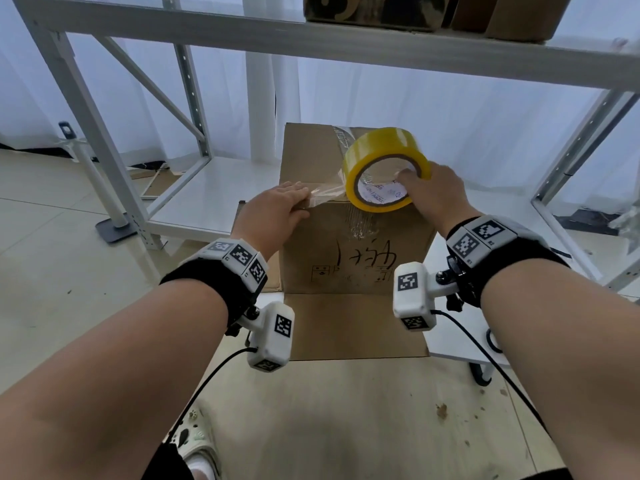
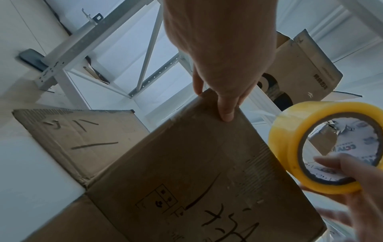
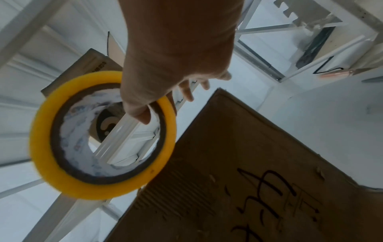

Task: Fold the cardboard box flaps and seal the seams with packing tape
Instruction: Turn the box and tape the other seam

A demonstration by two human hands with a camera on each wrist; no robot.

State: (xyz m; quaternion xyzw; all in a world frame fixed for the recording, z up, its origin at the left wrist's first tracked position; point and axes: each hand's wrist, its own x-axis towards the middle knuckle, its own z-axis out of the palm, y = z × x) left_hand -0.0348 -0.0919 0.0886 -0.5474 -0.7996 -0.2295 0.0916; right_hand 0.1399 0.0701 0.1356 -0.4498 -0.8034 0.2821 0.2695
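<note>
Cardboard, brown and scrawled with marker: from the head the box (image 1: 349, 237) stands upright on the floor, its long axis running away from the person, one flap (image 1: 353, 323) lying flat toward them. The left hand (image 1: 273, 209) presses the tape end onto the near top edge with straight fingers. The right hand (image 1: 436, 195) grips the yellow roll (image 1: 384, 171) (thumb inside the core), tilted above the near right corner.

The left wrist view shows fingers (image 2: 225, 108) flat on the box top edge; the strip itself is hard to make out.

The right wrist view shows the roll (image 3: 101, 134) left of the box, fingers mostly hidden behind it.
</note>
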